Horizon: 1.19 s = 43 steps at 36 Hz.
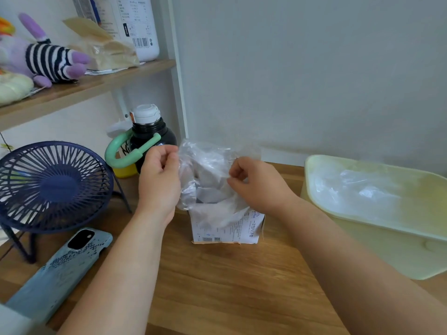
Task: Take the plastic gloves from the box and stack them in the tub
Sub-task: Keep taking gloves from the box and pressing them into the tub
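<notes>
A small white glove box (227, 229) stands on the wooden table (217, 286) at the centre. A clear plastic glove (208, 180) is stretched above the box. My left hand (159, 180) pinches its left edge and my right hand (256, 184) pinches its right edge. The glove's lower part hangs over the box opening and hides it. A pale yellow tub (377, 250) sits at the right, with clear plastic gloves (358, 189) lying inside it.
A dark blue desk fan (53, 187) stands at the left, with a phone (60, 274) in a blue case lying in front of it. A black bottle (150, 139) with a green handle stands behind my left hand. A shelf (79, 90) holds plush toys and packages.
</notes>
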Available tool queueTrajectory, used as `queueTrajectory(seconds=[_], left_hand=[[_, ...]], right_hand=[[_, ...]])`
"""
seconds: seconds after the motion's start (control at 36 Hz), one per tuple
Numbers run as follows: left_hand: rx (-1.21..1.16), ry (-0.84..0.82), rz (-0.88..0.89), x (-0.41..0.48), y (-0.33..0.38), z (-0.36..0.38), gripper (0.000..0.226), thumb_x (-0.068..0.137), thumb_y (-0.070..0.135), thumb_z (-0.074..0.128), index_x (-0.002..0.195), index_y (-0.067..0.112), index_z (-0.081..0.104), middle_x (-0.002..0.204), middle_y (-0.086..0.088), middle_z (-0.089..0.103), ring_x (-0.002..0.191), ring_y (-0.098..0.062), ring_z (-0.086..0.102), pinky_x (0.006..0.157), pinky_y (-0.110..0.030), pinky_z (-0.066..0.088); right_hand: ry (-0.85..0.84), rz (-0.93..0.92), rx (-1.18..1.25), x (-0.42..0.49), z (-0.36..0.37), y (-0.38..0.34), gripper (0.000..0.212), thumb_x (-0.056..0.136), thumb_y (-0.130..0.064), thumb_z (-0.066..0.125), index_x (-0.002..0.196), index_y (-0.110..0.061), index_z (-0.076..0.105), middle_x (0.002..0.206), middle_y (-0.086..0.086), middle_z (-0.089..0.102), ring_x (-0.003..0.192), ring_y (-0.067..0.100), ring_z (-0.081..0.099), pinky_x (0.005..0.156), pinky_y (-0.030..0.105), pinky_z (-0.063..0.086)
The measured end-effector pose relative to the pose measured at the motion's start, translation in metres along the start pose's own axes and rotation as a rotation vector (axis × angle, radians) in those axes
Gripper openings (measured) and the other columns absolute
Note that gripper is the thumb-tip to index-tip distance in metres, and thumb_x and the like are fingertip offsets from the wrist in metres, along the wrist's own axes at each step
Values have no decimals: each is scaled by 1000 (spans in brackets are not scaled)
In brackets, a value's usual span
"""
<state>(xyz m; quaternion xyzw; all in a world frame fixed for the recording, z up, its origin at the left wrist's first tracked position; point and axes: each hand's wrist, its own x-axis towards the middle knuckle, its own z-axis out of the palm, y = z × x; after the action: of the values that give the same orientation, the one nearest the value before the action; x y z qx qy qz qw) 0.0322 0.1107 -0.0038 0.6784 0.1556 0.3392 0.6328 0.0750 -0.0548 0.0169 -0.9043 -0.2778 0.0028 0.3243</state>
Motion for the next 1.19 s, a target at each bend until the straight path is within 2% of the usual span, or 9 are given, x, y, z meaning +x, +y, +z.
queueTrajectory(seconds=[0.17, 0.33, 0.64, 0.75, 0.83, 0.97, 1.03, 1.11, 1.19], left_hand=[[65, 50, 31, 3, 1, -2, 28, 102, 18, 40, 91, 39, 54, 89, 5, 56, 81, -12, 55, 80, -37, 54], [-15, 256, 38, 12, 7, -8, 19, 104, 15, 36, 106, 23, 53, 90, 12, 53, 68, 3, 51, 56, -10, 43], [-130, 37, 32, -7, 19, 1, 30, 102, 9, 40, 86, 24, 60, 61, 14, 51, 56, 3, 46, 59, -14, 42], [-201, 27, 20, -8, 28, 1, 30, 101, 6, 38, 87, 21, 60, 61, 12, 50, 57, 1, 45, 58, -14, 42], [-364, 51, -32, -4, 38, 1, 24, 100, 6, 43, 91, 17, 61, 76, 3, 59, 74, -10, 56, 67, -23, 50], [-544, -97, -96, -8, 61, 16, 29, 99, 2, 43, 86, 20, 62, 69, 7, 67, 67, -4, 63, 63, -16, 51], [-552, -211, -149, -14, 66, 26, 33, 100, 4, 39, 83, 24, 59, 60, 15, 66, 58, 5, 62, 56, -12, 49], [-455, -257, -193, -26, 73, 44, 25, 100, 7, 39, 90, 21, 58, 62, 14, 65, 53, 6, 59, 51, -10, 47], [-410, -414, -248, -36, 75, 62, 19, 96, 3, 49, 88, 14, 63, 64, 4, 67, 61, -10, 63, 57, -20, 50]], right_hand=[[40, -27, -155, -2, -1, 4, 26, 90, -14, 48, 111, -23, 61, 83, -10, 58, 85, 15, 55, 97, 39, 38], [-1, -63, -307, -3, -1, 6, 29, 87, -12, 43, 63, -28, 47, 74, -6, 46, 81, 20, 44, 84, 35, 33], [-414, -40, -486, -4, 6, -4, 54, 96, -30, 18, 51, -21, 46, 73, -4, 48, 121, 22, 36, 112, 51, 0], [-137, -70, -295, -6, 2, -5, 46, 95, -34, 32, 54, -23, 49, 67, -7, 52, 97, 15, 46, 111, 51, 12], [175, -122, -71, -13, -10, -4, 26, 90, -39, 49, 99, -25, 69, 100, -10, 66, 108, 13, 53, 105, 37, 24], [120, -123, 277, -25, -37, -12, 69, 82, -34, 70, 141, -28, 35, 135, -11, 44, 116, -3, 37, 99, 21, 33], [111, -119, 302, -26, -41, -11, 64, 82, -31, 70, 139, -30, 40, 130, -14, 45, 114, -5, 37, 100, 20, 35], [188, -119, 423, -32, -53, -8, 6, 89, -24, 63, 94, -25, 66, 87, -20, 60, 82, -1, 53, 78, 16, 44], [306, -63, 520, -40, -69, 4, 22, 91, -18, 58, 73, -6, 60, 68, 0, 51, 64, 9, 45, 65, 24, 40]])
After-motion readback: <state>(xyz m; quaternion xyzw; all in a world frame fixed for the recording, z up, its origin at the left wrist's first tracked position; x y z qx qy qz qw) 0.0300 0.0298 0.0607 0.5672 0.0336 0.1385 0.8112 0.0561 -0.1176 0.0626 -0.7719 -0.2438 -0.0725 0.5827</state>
